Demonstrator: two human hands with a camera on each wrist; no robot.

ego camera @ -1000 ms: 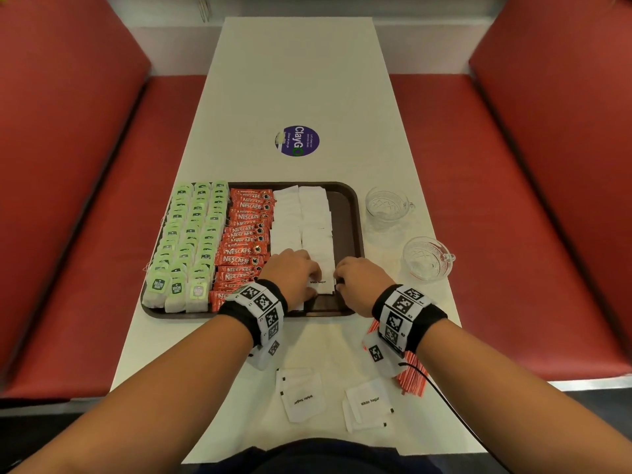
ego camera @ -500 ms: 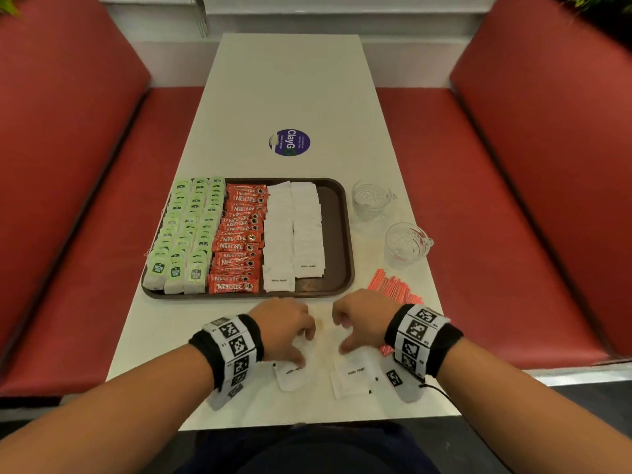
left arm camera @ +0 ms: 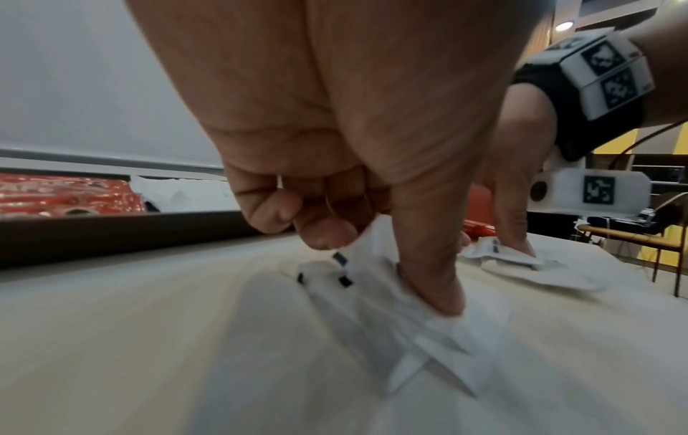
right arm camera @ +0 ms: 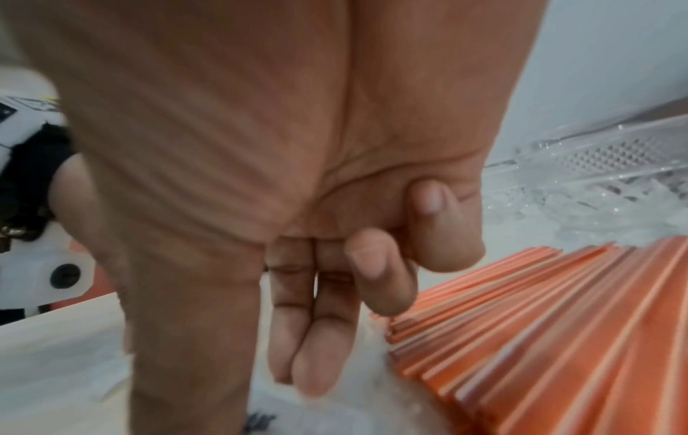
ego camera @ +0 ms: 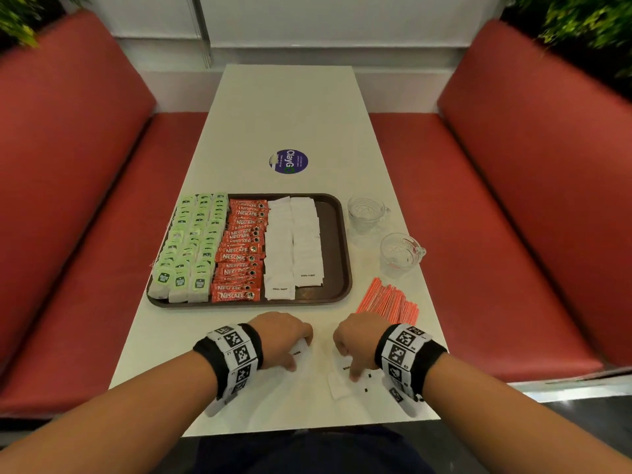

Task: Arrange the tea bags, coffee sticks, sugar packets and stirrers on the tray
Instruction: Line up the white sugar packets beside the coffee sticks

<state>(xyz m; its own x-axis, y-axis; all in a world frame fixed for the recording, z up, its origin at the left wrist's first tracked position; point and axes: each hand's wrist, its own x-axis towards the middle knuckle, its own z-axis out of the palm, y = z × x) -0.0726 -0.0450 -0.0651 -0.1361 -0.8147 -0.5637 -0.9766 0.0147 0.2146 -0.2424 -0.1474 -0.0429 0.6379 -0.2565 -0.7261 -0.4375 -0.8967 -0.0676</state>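
The brown tray (ego camera: pixel 337 234) holds rows of green tea bags (ego camera: pixel 191 241), red coffee sticks (ego camera: pixel 242 248) and white sugar packets (ego camera: pixel 294 241). Orange stirrers (ego camera: pixel 390 302) lie in a fan on the table right of the tray. Near the table's front edge my left hand (ego camera: pixel 297 354) pinches loose sugar packets (left arm camera: pixel 428 338) between thumb and curled fingers. Beside it my right hand (ego camera: pixel 349 367) pinches another loose sugar packet (ego camera: pixel 342 384) with thumb and two straight fingers (right arm camera: pixel 309 353). The stirrers (right arm camera: pixel 540 323) lie just right of that hand.
Two clear glass cups (ego camera: pixel 366 212) (ego camera: pixel 398 253) stand right of the tray. A round purple sticker (ego camera: pixel 289 162) marks the table beyond it. Red bench seats (ego camera: pixel 85 200) flank the narrow white table (ego camera: pixel 290 107).
Both hands drew back from the sugar rows at the tray's near end to the loose packets by the table's front edge and closed on them.
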